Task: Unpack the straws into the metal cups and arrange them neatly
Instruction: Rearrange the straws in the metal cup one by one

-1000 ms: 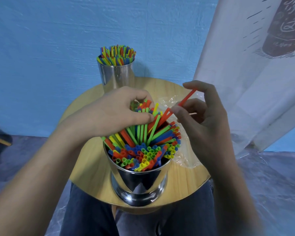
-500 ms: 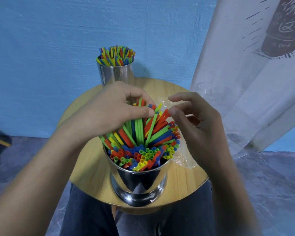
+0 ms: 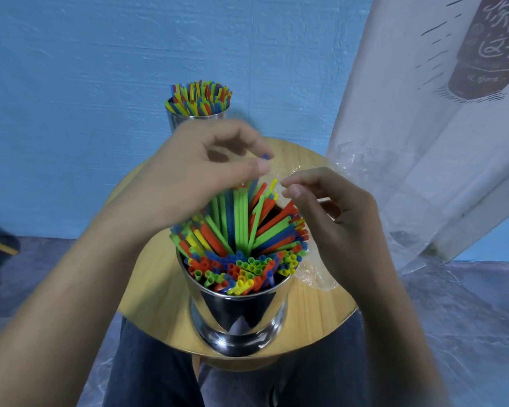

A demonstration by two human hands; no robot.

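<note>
While the left hand (image 3: pixel 200 177) pressed down on the fanned bundle half a second ago, it now hovers above the near cup (image 3: pixel 238 312), thumb and forefinger pinching the tip of a blue straw (image 3: pixel 265 156); motion blur softens the grip. The right hand (image 3: pixel 329 210) sits just right of the near cup's rim, its fingers loosely curled with nothing visible between them. The red straw it held a second ago is no longer in it. The straws (image 3: pixel 241 245) stand in the near cup, leaning and spread rather than upright. A crumpled plastic wrapper (image 3: pixel 315 274) lies on the round table (image 3: pixel 153 295) beside the near cup, on its right. Behind the near cup stands the far cup (image 3: pixel 199 118), also full of straws.
</note>
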